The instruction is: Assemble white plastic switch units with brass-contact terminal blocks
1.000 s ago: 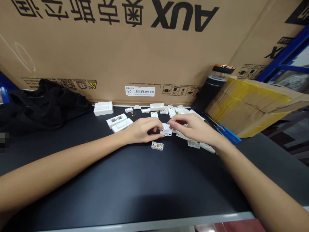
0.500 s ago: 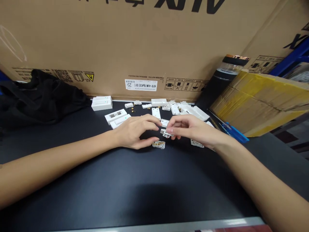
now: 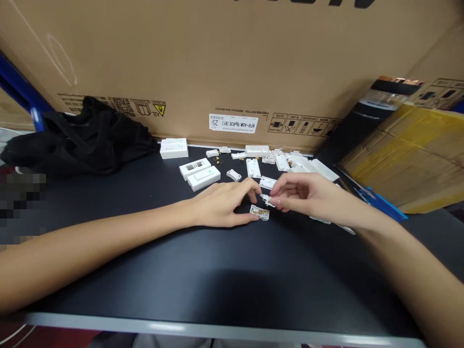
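Observation:
My right hand [image 3: 302, 193] pinches a small white plastic part [image 3: 267, 200] between thumb and fingertips, tilted just above the black tabletop. Right below that part lies a small white housing [image 3: 259, 212] with brass-coloured metal pieces inside, its open side up. My left hand [image 3: 226, 203] rests on its side to the left, thumb and index finger apart. The left thumb tip reaches the lower edge of the housing; whether it presses on it I cannot tell. Behind my hands lies a white cover plate [image 3: 268, 182], partly hidden by the right fingers.
White covers and casings [image 3: 304, 164] lie piled at the back right. Boxy white pieces [image 3: 174, 149] and two flat ones [image 3: 204, 178] sit at the left. A black cloth bag [image 3: 94, 140], a dark bottle [image 3: 366, 121], a taped carton [image 3: 395, 159] and a blue tool [image 3: 384, 205] surround the work area.
The view has shifted, so things appear further right. My left thumb has come up to the housing, and the white part in my right hand is now tilted closer above it.

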### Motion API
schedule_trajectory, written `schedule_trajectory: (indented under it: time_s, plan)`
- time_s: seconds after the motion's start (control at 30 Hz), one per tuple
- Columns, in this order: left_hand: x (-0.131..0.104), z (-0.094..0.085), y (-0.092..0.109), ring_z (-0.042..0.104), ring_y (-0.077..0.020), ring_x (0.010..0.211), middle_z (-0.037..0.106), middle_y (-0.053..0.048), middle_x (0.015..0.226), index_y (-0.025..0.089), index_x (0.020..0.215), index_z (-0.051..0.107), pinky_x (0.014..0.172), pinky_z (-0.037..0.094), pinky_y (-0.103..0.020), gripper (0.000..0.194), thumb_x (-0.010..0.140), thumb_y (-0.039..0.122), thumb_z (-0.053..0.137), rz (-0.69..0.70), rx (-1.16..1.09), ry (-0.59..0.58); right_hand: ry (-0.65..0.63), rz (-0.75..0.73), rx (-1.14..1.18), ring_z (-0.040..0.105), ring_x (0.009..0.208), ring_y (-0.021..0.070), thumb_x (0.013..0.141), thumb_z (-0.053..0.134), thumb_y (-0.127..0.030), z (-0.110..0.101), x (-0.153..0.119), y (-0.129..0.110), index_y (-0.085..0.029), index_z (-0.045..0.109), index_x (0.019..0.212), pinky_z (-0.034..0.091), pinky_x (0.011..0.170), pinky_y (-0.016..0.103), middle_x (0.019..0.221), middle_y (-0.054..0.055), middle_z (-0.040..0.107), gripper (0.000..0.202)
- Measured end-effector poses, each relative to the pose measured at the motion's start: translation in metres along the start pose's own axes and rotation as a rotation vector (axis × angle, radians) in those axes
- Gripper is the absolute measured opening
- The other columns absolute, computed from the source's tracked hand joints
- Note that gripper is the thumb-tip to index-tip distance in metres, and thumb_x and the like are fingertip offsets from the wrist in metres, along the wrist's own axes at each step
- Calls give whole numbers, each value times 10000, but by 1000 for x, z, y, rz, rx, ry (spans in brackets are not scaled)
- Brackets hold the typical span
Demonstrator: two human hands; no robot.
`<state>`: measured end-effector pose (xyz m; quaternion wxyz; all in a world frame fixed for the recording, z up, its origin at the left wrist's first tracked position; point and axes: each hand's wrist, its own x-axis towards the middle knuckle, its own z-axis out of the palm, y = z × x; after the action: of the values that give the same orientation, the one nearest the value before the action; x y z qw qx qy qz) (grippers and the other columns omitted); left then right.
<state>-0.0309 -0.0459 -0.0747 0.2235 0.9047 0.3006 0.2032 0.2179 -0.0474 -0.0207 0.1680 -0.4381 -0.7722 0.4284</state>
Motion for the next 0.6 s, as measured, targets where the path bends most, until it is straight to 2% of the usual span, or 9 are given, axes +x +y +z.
schedule_trajectory:
  time_s: [0.2, 0.4, 0.6]
  plan:
    - [1, 0, -2, 619, -133, 728, 722, -4, 1082, 248, 1213, 421, 655, 455, -264, 412, 933, 404, 679, -3, -53, 6, -25, -47, -139, 643, 653, 153, 863, 732, -445, 4, -2, 0, -212, 691, 911, 480, 566, 256, 750, 19, 723, 242]
    - [1, 0, -2, 643, -142, 749, 712, 0, 1015, 254, 1219, 439, 649, 456, -257, 426, 927, 445, 684, -3, -49, 22, -15, -131, -319, 659, 661, 157, 931, 623, -435, 10, -4, -9, -224, 704, 907, 496, 608, 268, 774, 20, 739, 227]
    - [0, 0, -3, 639, -136, 723, 688, 13, 930, 253, 1205, 482, 615, 423, -240, 395, 934, 461, 680, 8, -27, 28, 15, -209, -457, 678, 673, 154, 922, 617, -338, 14, -4, -10, -223, 716, 905, 493, 621, 262, 791, 17, 748, 153]
